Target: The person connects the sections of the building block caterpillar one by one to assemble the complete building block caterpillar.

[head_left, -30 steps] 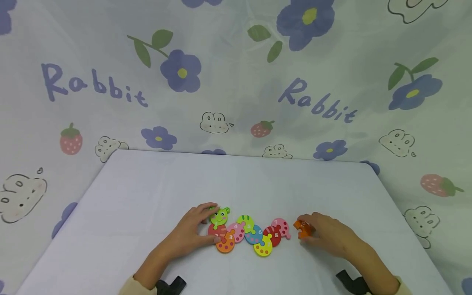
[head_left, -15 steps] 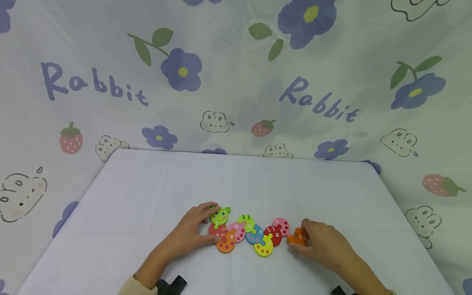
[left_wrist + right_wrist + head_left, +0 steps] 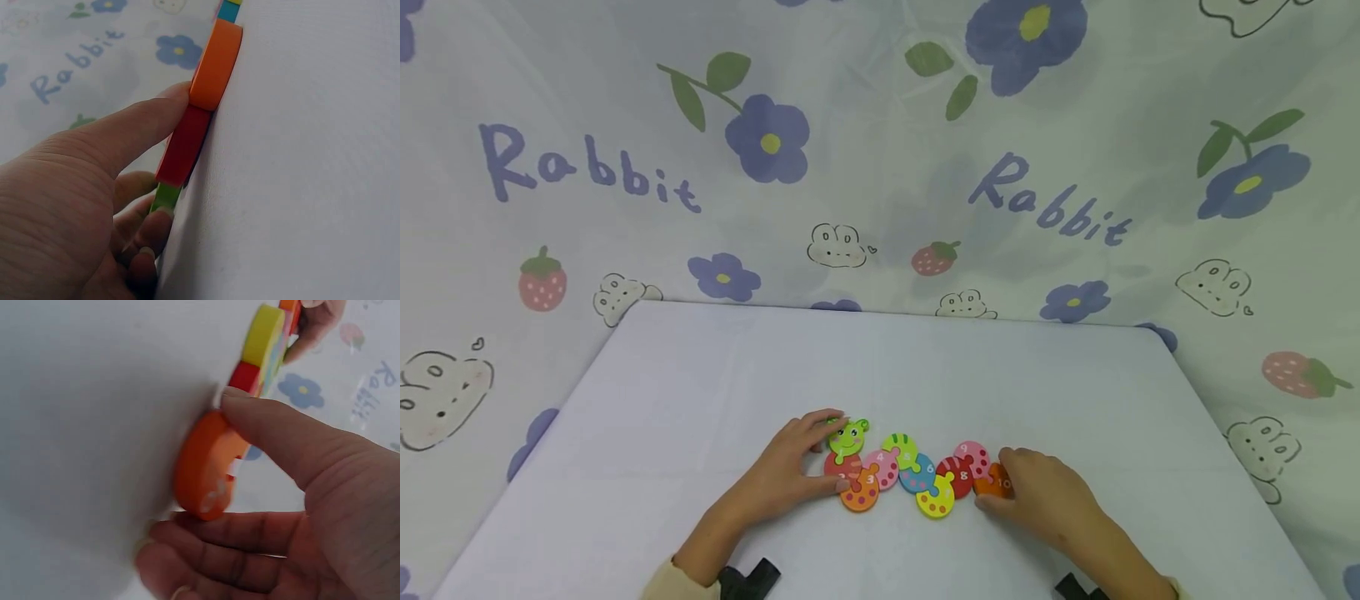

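A numbered caterpillar puzzle (image 3: 917, 475) lies on the white table, its colourful round pieces in a zigzag row. My left hand (image 3: 786, 471) steadies the left end: thumb at the red piece (image 3: 183, 144), fingers at the smiling green head piece (image 3: 848, 439). My right hand (image 3: 1045, 492) pinches the orange piece (image 3: 991, 481) marked 10 between thumb and fingers, against the pink piece (image 3: 974, 458) marked 9. Seen from the right wrist, the orange piece (image 3: 206, 469) sits between thumb and fingers. Whether its joint is fully seated cannot be made out.
A white cloth covers the table (image 3: 760, 367), whose far edge meets a printed curtain (image 3: 880, 167) with flowers, rabbits and strawberries. Black wrist devices (image 3: 751, 579) show below both hands.
My right hand has moved left with the orange piece, turning it flat and bringing it to the pink piece at the row's right end. My left hand has stayed in place.
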Available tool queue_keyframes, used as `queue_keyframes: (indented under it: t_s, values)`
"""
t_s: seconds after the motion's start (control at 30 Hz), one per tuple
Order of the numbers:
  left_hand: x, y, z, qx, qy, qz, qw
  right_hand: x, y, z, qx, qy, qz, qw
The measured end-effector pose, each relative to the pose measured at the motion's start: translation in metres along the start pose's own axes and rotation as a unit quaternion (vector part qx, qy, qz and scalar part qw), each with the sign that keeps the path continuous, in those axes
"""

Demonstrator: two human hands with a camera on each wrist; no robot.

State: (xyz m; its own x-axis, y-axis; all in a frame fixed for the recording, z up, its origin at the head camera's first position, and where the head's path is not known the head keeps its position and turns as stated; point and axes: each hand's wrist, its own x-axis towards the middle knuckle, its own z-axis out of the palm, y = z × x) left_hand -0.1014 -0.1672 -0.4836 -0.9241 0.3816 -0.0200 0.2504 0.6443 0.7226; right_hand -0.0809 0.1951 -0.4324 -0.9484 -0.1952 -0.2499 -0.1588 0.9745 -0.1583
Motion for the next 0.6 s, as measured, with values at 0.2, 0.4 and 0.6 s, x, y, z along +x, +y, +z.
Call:
queue_keyframes:
  t_s: [0.2,0.4,0.6]
  values:
    - [0.001,0.000,-0.003,0.003,0.000,0.000,1.0000,0.008,-0.012,-0.014,-0.046,-0.030,-0.040,0.998]
    - [0.002,-0.002,-0.002,-0.009,-0.001,-0.002,1.0000,0.016,-0.015,-0.019,-0.057,-0.049,-0.057,0.996]
    - [0.003,-0.001,-0.001,-0.004,-0.003,-0.006,1.0000,0.013,0.001,-0.010,-0.017,-0.052,-0.018,0.998]
